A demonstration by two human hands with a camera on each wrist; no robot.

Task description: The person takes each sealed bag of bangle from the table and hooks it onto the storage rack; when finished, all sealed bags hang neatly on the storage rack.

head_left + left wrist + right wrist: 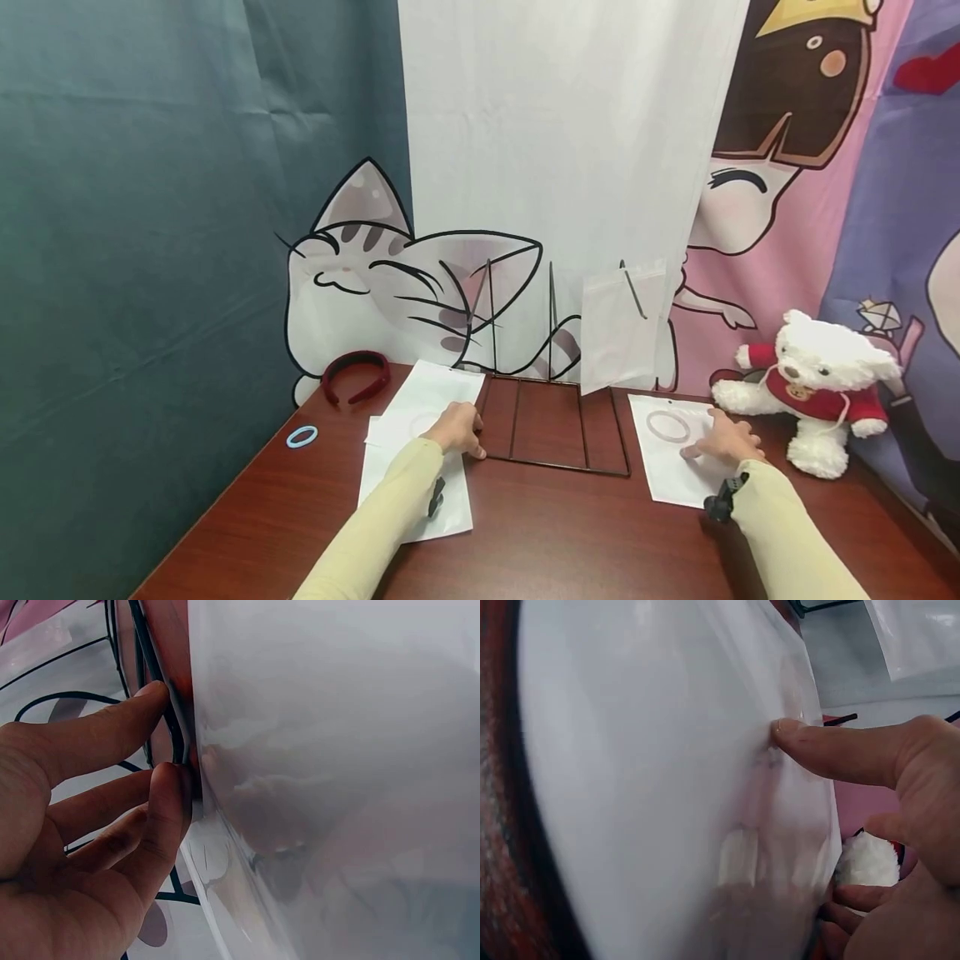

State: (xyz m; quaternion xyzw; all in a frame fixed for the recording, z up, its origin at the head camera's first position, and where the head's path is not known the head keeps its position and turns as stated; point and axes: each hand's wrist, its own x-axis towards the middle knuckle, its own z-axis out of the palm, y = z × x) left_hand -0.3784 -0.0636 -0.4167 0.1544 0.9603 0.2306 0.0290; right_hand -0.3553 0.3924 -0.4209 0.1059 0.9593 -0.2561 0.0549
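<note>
My left hand (pixel 456 429) holds the left front corner of a black wire display rack (pixel 555 465), its thumb and fingertips at the rail in the left wrist view. Under and beside that forearm lie white plastic bags (pixel 438 387), with a faint ring showing in one. My right hand (pixel 726 440) is spread over another white plastic bag (pixel 667 475) that has a pale ring (pixel 667 426) inside. One extended digit (pixel 795 739) touches this bag's surface in the right wrist view. A further clear-and-white bag (pixel 622 333) hangs from the rack's right prong.
A dark red headband (pixel 356 357) and a light blue ring (pixel 302 437) lie at the left of the brown table (pixel 540 542). At the right sits a white teddy bear (pixel 821 375) in a red top. Printed curtains (pixel 562 125) stand behind the table.
</note>
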